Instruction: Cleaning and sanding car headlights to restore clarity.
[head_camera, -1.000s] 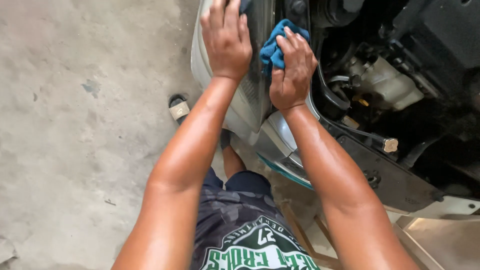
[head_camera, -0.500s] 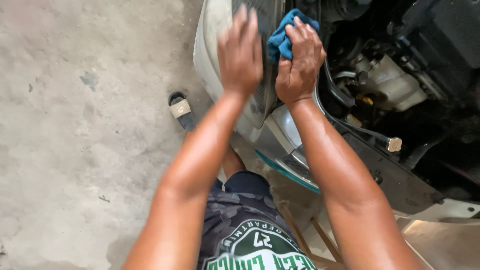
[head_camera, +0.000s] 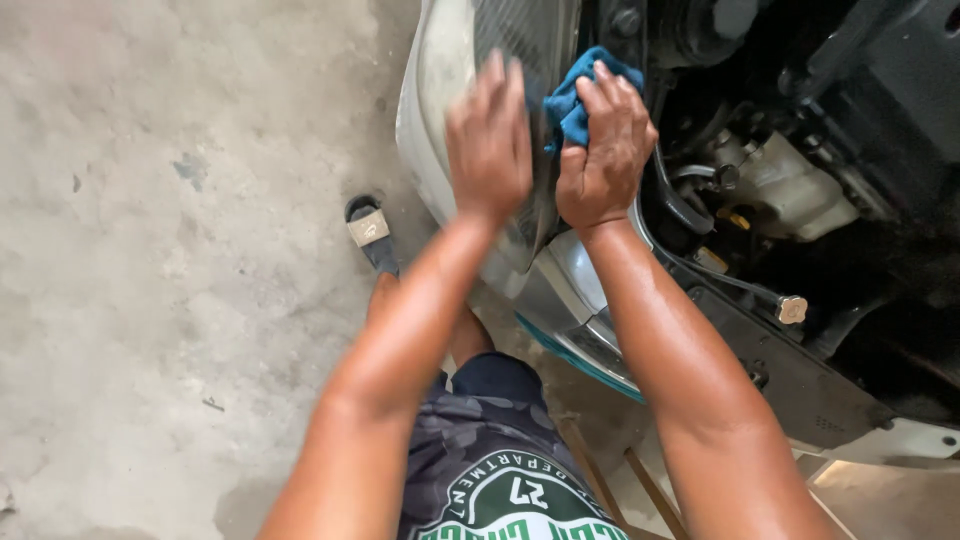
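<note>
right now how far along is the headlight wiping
Done: the hood is up, the engine bay open, and the blue cloth is at the lamp. In hand: the right hand presses the cloth on the top edge of the headlight, while the left hand lies flat on the lens. Left: the lens looks hazy in this blurred view, and the silver bumper looks dull.

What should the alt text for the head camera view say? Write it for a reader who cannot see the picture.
Seen from above, a person's right hand presses a blue cloth against a car headlight, while the left hand, blurred, lies flat on the lens beside it. The open engine bay is at right; a sandalled foot stands on the concrete floor at left.
</note>
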